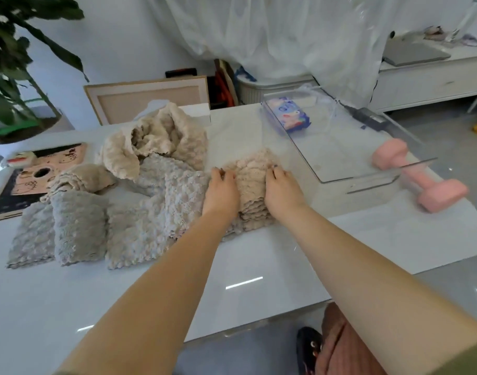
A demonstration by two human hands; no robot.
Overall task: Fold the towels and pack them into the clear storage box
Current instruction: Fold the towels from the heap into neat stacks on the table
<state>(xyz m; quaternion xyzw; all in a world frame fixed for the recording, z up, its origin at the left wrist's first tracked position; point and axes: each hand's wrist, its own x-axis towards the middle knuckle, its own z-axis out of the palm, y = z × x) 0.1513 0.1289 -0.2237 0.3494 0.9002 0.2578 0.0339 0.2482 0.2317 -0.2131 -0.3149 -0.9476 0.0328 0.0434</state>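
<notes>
Beige knobbly folded towel (252, 185) pressed between flat left hand (221, 188) and right hand (283, 191), apparently ungripped; clear storage box (340, 147) right, nearer right hand.

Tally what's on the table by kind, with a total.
Towels: 5, namely the folded beige towel under both hands, a crumpled beige towel, a light textured towel, a grey folded towel and a small beige towel; overlaps make this uncertain
Clear storage box: 1
Wipes packet: 1
Pink dumbbell: 1
Printed board: 1
Total: 9
</notes>
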